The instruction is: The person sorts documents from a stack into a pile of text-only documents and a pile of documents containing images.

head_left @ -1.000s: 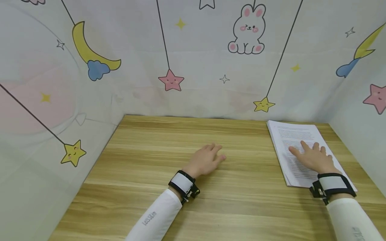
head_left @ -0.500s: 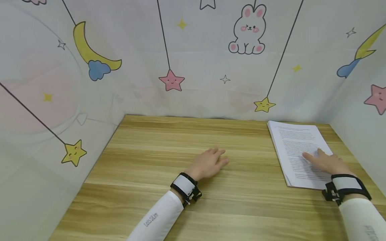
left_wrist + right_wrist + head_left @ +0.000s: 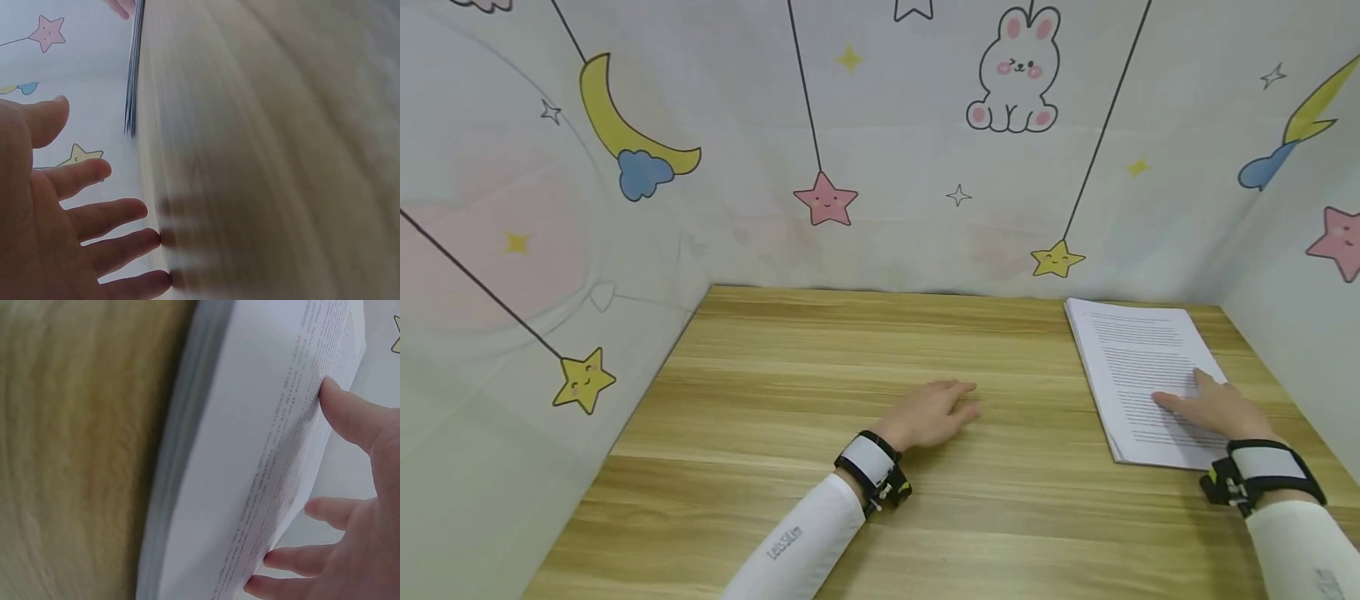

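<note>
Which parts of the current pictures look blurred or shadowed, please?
Left wrist view: the tabletop is smeared, with dark patches beside the left hand; right wrist view: the tabletop is blurred and darkens along the paper stack; head view: mostly crisp, with a soft shadow by the right sleeve.

screened-off tabletop workspace, wider room unclear: wood-grain table (image 3: 820, 350), wrinkled cartoon-printed backdrop (image 3: 895, 125) behind and along both sides.

- Paper stack (image 3: 1138, 367) lies on the table (image 3: 1000, 517), at two o'clock.
- Right hand (image 3: 1223, 410) is at the stack's four o'clock.
- Left hand (image 3: 928, 414) is at its nine o'clock.
- Backdrop (image 3: 895, 117): twelve o'clock.
</note>
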`<action>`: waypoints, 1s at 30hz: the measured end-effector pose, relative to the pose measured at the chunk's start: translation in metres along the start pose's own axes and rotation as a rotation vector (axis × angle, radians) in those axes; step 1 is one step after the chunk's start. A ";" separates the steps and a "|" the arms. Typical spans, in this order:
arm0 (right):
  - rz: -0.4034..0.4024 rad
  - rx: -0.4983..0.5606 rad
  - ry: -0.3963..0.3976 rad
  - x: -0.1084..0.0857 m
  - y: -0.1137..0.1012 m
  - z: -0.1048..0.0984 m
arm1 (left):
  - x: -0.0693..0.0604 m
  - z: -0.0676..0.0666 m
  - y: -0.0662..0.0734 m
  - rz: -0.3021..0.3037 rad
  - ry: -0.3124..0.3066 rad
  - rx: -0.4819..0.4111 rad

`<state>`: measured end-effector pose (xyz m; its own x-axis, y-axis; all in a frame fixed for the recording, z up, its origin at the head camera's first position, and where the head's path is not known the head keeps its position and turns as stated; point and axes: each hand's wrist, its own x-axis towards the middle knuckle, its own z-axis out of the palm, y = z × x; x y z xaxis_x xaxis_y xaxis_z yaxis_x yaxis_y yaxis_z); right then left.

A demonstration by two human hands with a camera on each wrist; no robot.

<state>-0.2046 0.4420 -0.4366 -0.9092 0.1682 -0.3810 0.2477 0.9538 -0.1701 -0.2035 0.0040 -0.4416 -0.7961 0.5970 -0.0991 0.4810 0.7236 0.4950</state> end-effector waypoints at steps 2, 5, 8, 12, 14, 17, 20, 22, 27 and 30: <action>-0.013 -0.001 0.017 -0.001 -0.001 0.000 | 0.001 0.001 0.002 0.007 -0.012 0.003; -0.017 0.000 0.014 -0.003 -0.002 0.001 | 0.004 0.004 0.005 0.022 -0.024 0.033; -0.018 0.020 -0.005 -0.006 -0.006 0.002 | 0.005 0.006 0.009 0.040 -0.036 0.052; -0.017 0.051 -0.012 -0.007 -0.012 0.006 | 0.007 0.007 0.018 0.058 -0.056 0.004; -0.030 0.054 -0.004 -0.007 -0.015 0.008 | 0.009 0.008 0.022 0.069 -0.061 -0.026; -0.064 0.061 0.017 -0.008 -0.019 0.011 | 0.013 0.012 0.028 0.084 -0.055 -0.072; -0.084 0.061 0.028 -0.011 -0.025 0.012 | 0.018 0.017 0.031 0.077 -0.030 -0.132; -0.084 0.063 0.035 -0.014 -0.029 0.014 | 0.021 0.019 0.034 0.056 -0.017 -0.206; -0.090 0.073 0.062 -0.017 -0.040 0.017 | 0.026 0.023 0.040 -0.020 0.001 -0.487; -0.097 0.073 0.075 -0.018 -0.046 0.019 | 0.030 0.026 0.046 -0.068 0.011 -0.641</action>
<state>-0.1931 0.3902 -0.4390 -0.9517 0.0968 -0.2914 0.1789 0.9461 -0.2699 -0.1955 0.0641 -0.4438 -0.8226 0.5507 -0.1415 0.1170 0.4075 0.9057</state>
